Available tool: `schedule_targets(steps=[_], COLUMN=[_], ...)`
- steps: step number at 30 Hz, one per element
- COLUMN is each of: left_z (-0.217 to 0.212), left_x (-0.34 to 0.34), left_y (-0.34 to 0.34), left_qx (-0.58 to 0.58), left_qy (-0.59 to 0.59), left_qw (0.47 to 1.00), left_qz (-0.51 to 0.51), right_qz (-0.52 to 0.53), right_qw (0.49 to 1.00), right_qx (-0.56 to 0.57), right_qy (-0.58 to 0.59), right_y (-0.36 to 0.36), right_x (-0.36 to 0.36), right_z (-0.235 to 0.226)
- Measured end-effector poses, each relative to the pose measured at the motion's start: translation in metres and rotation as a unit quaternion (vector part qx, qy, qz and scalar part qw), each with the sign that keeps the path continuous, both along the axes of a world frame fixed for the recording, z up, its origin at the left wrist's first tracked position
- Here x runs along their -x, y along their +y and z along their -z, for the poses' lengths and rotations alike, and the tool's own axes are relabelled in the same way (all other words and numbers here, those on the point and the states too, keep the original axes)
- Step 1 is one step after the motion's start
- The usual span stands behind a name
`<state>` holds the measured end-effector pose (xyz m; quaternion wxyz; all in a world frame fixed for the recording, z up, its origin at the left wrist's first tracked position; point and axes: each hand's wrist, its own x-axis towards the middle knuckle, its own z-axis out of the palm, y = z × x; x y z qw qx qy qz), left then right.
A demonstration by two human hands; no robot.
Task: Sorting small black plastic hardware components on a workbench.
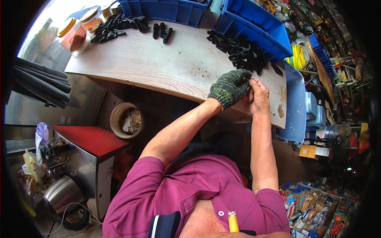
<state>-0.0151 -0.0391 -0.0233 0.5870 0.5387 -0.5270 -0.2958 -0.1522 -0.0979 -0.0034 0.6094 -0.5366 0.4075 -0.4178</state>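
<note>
Where hands (247, 90) meet, perhaps black part (250, 79)

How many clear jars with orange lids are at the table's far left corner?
2: a larger jar at the table corner, a smaller jar behind it. Further lidded containers behind may be the same kind.

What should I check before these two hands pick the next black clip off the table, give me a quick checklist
1. Left hand gloved: ok.
2. Right hand gloved: not ok, it is bare.
3. Hands together at the table edge: ok.
4. What the fingers pinch: cannot tell, hidden between the hands.
5. Pile of black clips close by the hands: ok.
6. Blue bin behind the pile: ok.
</note>
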Motion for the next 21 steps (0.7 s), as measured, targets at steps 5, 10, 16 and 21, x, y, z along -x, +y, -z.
schedule_targets(steps=[5,10,16,21], left_z=[-0.003,-0.01,-0.007,-0.003], left_x=[-0.008,-0.012,-0.013,-0.016], left_y=[-0.003,0.0,-0.003,-0.007], left_qx=[-0.032,-0.056,-0.047,-0.065], left_qy=[0.056,0.04,0.09,0.096], left_qw=[0.998,0.997,0.994,0.991], left_qz=[0.021,0.015,0.028,0.067], right_qz=[0.035,0.039,0.042,0.068], right_qw=[0.999,0.999,0.998,0.996], right_qx=[0.005,0.011,0.004,0.024], right_qy=[-0.013,-0.014,-0.054,-0.049], right_y=[0.008,0.008,0.009,0.008], right_x=[-0.008,-0.007,-0.012,-0.014], right_z=[0.002,0.005,0.004,0.009])
